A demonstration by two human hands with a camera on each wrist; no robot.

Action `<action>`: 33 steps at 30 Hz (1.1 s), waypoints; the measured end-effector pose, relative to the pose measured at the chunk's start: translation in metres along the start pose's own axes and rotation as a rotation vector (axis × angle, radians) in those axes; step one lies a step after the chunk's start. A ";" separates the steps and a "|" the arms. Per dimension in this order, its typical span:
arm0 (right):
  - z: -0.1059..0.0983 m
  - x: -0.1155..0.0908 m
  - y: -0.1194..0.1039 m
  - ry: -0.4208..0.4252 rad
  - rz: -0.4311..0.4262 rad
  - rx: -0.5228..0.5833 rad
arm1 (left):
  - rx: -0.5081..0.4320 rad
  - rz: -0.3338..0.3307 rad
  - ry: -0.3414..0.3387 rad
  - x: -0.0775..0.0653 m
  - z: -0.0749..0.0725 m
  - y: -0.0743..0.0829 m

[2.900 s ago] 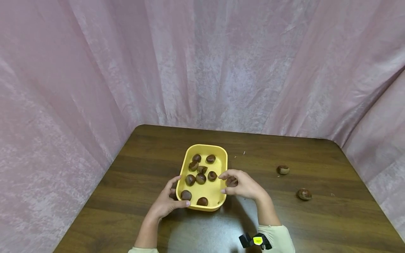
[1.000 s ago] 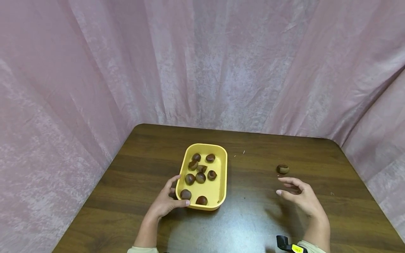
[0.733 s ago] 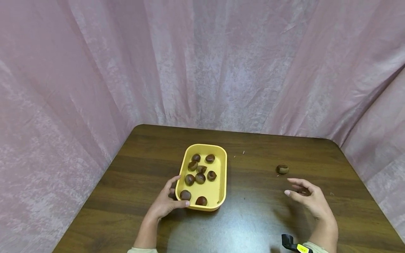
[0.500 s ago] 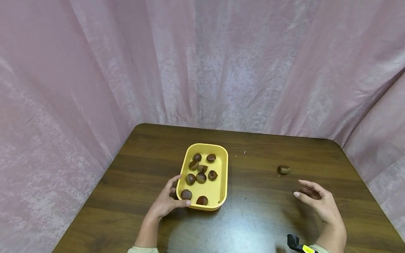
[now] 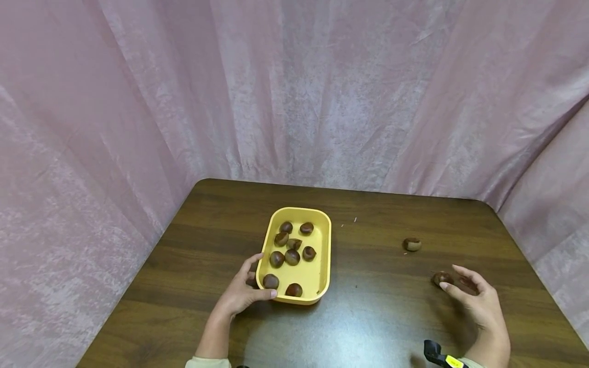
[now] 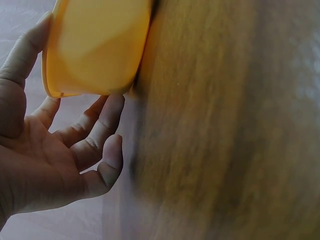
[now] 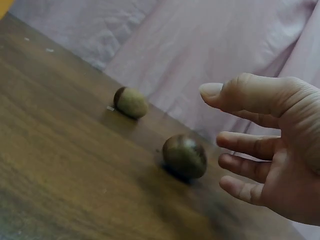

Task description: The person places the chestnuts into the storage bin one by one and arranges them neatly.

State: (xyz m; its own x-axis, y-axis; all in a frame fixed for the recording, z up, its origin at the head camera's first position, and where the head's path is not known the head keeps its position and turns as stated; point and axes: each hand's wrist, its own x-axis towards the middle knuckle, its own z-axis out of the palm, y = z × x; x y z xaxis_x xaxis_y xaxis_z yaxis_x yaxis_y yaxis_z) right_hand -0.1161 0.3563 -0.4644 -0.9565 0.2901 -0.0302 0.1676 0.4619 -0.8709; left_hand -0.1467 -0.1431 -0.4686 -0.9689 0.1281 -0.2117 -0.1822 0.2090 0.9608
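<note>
A yellow tray (image 5: 317,266) stands on the table with several glossy brown chestnuts (image 5: 292,257) scattered inside. My left hand (image 5: 241,292) grips its near left corner, thumb over the front rim and fingers along the outer left side. In the left wrist view, fingertips meet the tray's wall (image 6: 95,50). Over on the right, my right hand (image 5: 480,301) is beside a single chestnut (image 5: 442,278) on the table. The right wrist view has the fingers of that hand (image 7: 270,155) spread apart from the thumb, nothing between them, close to this chestnut (image 7: 185,156).
Another chestnut (image 5: 411,244), with a pale side, lies farther back on the right. Small pale bits (image 5: 355,220) dot the wooden table (image 5: 368,266) behind the tray. Pink curtains (image 5: 331,102) hang around the table's back and sides.
My right hand has moved from the tray's right side over to the lone chestnut, drawing rightward so that chestnut shows again. The left hand and the tray have stayed put.
</note>
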 end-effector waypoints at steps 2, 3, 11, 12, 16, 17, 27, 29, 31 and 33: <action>0.002 0.002 0.004 0.013 0.008 -0.013 | -0.001 0.000 -0.001 0.000 0.000 0.000; 0.003 0.003 0.006 0.016 0.012 -0.016 | -0.001 0.002 -0.003 0.000 0.000 0.000; 0.012 0.011 0.016 0.004 0.110 -0.033 | -0.014 -0.001 -0.012 0.000 0.001 0.001; 0.013 0.012 0.016 0.006 0.119 -0.031 | -0.015 -0.002 -0.011 0.000 0.001 0.001; 0.016 0.015 0.016 0.021 0.137 -0.057 | -0.013 -0.004 -0.008 -0.001 0.001 0.002; 0.017 0.015 0.015 0.023 0.135 -0.069 | -0.015 -0.004 -0.007 -0.001 0.001 0.002; 0.027 0.021 0.019 0.076 0.125 -0.152 | -0.013 0.006 0.001 -0.002 -0.001 0.001; 0.027 0.021 0.019 0.089 0.117 -0.165 | -0.016 0.004 -0.003 -0.001 -0.001 0.000; 0.027 0.021 0.019 0.100 0.110 -0.173 | -0.022 0.005 -0.009 0.000 0.000 -0.001; 0.026 0.020 0.020 0.106 0.110 -0.178 | -0.022 0.008 -0.013 0.000 0.001 -0.001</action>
State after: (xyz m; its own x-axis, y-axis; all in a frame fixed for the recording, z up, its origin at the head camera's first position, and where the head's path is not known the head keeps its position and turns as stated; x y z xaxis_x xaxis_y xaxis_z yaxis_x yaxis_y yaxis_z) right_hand -0.1384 0.3496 -0.4947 -0.9015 0.4285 -0.0602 0.3176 0.5609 -0.7646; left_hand -0.1465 -0.1427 -0.4700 -0.9681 0.1423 -0.2062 -0.1783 0.1870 0.9661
